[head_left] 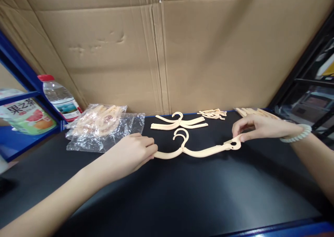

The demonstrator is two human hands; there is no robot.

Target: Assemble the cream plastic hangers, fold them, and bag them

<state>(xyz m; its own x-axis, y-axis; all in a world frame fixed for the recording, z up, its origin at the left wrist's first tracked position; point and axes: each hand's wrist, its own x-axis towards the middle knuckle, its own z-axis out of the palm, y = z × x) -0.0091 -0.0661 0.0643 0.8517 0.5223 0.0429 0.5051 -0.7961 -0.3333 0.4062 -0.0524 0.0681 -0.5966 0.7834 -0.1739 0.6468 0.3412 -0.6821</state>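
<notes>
Head view. A cream plastic hanger (pixel 198 150) lies across the middle of the frame on the black desk (pixel 182 195), its hook pointing toward the cardboard wall (pixel 167 56). The left hand (pixel 133 151) closes its fingers (pixel 150 150) on the hanger's left arm tip. The right hand (pixel 257 127), a pale bead bracelet (pixel 297 134) on its wrist, pinches the ringed right end between thumb and forefinger. Just behind the held piece lies a stack of hangers (pixel 180 123); to its upper right a pile of small clips (pixel 212 113). A clear plastic bag (pixel 101 127) holding more hangers sits at centre left. At far left stand a water bottle (pixel 61 99) and a drink carton (pixel 27 117) on a blue shelf (pixel 15 139).
</notes>
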